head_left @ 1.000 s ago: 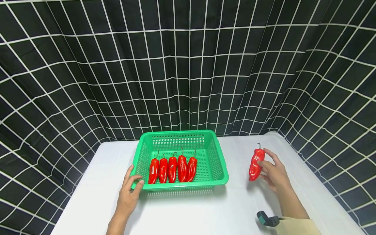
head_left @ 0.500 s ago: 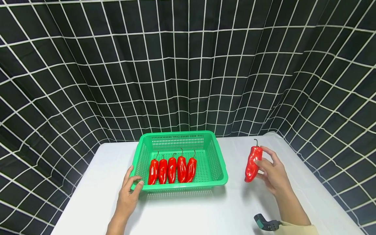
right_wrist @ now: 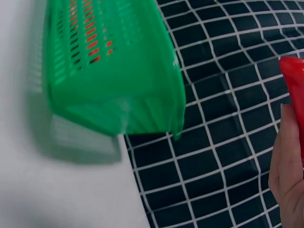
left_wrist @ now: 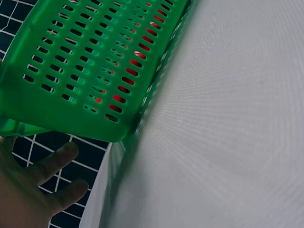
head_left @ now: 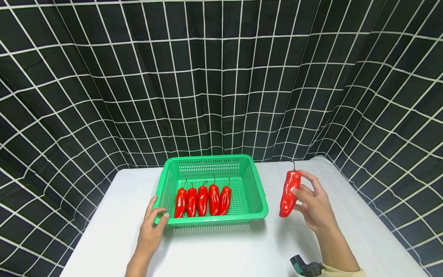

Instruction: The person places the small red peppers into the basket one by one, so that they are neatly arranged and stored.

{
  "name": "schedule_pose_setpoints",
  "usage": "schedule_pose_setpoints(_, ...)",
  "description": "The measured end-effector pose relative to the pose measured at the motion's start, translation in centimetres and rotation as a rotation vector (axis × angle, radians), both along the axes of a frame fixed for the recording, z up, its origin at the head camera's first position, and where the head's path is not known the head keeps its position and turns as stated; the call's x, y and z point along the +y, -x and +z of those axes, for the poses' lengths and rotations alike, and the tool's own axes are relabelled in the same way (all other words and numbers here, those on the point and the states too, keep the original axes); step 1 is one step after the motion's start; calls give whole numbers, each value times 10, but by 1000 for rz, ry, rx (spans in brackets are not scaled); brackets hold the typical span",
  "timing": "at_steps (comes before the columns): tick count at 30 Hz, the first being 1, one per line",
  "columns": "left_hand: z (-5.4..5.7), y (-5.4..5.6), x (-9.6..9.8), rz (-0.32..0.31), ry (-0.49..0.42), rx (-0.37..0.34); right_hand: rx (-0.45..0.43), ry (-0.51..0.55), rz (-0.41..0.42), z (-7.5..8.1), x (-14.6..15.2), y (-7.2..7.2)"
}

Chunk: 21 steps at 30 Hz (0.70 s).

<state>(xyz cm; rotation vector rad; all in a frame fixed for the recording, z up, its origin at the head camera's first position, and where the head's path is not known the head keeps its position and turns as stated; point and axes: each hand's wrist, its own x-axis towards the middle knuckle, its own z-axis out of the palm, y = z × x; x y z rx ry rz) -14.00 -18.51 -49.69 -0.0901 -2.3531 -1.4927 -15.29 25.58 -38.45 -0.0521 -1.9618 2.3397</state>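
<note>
A green perforated plastic basket stands on the white table. Several glossy red peppers with thin dark stems lie side by side in it. My left hand grips the basket's near-left corner, fingers and thumb at the rim; two of its fingers show beside the basket in the left wrist view. To the right of the basket, my right hand holds another red pepper between thumb and fingers, stem up and lower tip slanting left. Only part of that pepper shows in the right wrist view.
White cloth covers the table. Black curtains with a white grid hang behind it and along both sides. A dark wrist-worn device sits by the right sleeve.
My right hand has carried the pepper leftward toward the basket, tilting its lower tip a little more to the left. My left hand and the basket stay in place.
</note>
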Motion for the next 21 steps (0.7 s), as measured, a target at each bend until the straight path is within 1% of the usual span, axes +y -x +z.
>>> schedule_pose_setpoints(6, 0, -1, 0, -1, -2, -1, 33, 27, 25, 3, -9, -2)
schedule_pose_setpoints(12, 0, -1, 0, -2, -8, 1, 62, 50, 47, 3, -18, -3)
schedule_pose_setpoints(17, 0, -1, 0, -3, -9, 3, 91, 73, 71, 2, -26, 0)
schedule_pose_setpoints(21, 0, -1, 0, -6, -9, 12, 99, 81, 91, 0, -35, 7)
